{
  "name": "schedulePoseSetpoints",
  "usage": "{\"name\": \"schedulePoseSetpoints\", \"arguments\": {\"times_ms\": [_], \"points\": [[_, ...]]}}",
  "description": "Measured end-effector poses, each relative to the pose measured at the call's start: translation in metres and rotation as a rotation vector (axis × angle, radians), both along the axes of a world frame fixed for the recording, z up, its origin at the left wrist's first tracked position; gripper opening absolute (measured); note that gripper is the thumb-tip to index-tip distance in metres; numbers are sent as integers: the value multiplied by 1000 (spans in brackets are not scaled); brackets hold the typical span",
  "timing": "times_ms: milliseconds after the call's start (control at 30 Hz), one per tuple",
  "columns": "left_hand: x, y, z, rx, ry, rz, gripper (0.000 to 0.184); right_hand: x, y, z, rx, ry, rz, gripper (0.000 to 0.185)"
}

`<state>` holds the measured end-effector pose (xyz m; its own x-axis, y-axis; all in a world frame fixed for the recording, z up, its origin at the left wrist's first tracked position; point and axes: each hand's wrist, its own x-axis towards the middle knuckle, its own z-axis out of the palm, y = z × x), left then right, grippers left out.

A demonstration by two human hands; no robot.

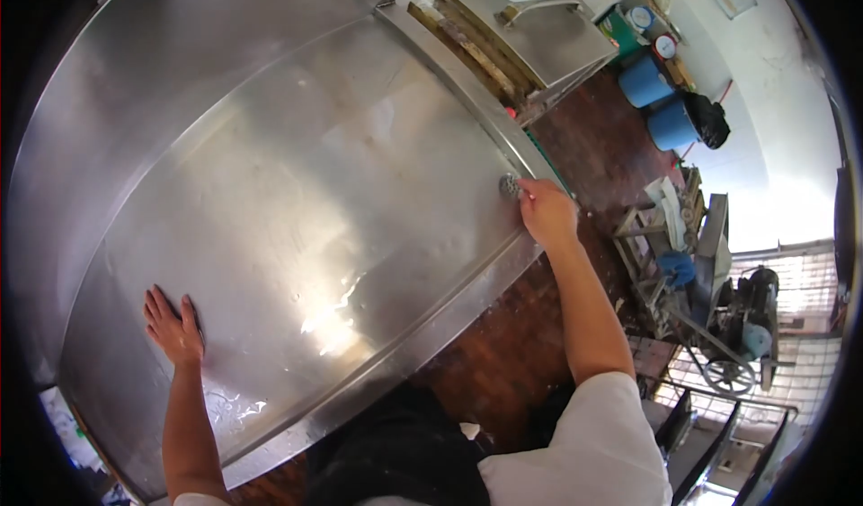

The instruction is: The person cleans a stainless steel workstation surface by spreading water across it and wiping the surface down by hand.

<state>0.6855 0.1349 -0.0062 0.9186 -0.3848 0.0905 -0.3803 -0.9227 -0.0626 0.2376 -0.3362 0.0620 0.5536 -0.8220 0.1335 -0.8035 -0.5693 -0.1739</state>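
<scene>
A wide, shallow stainless steel basin (234, 263) with raised edges lies before me, wet and shiny in places. My left hand (175, 328) rests flat on its metal surface at the lower left, fingers spread, holding nothing. At the basin's right corner, my right hand (547, 211) is closed, with its fingertips at a small round drain strainer (510, 185) of grey metal with dark holes. The fingers partly cover the strainer's right side. Whether it is lifted or seated in the metal I cannot tell.
Beyond the basin's far right edge stands a steel counter (548, 43) with a curved handle. Blue buckets (645, 81) and dial scales (664, 47) are by the wall. A machine with a spoked wheel (728, 377) stands right, on the reddish-brown floor (589, 133).
</scene>
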Motion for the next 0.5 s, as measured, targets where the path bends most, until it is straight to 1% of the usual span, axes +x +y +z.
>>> {"name": "schedulePoseSetpoints", "arguments": {"times_ms": [100, 200, 300, 400, 500], "points": [[2, 1, -2, -4, 1, 4, 76, 11, 3, 3, 44, 63, 10, 28], [1, -1, 1, -4, 12, 11, 76, 20, 6, 0, 40, 145, -15, 27], [-1, -2, 3, -15, 8, 11, 76, 22, 9, 8, 94, 275, -30, 25], [-2, -2, 2, -7, 14, 16, 76, 18, 8, 13, 100, 330, -29, 22], [-2, -4, 3, -5, 33, 25, 77, 20, 10, 24, 142, 315, -73, 25]]}}
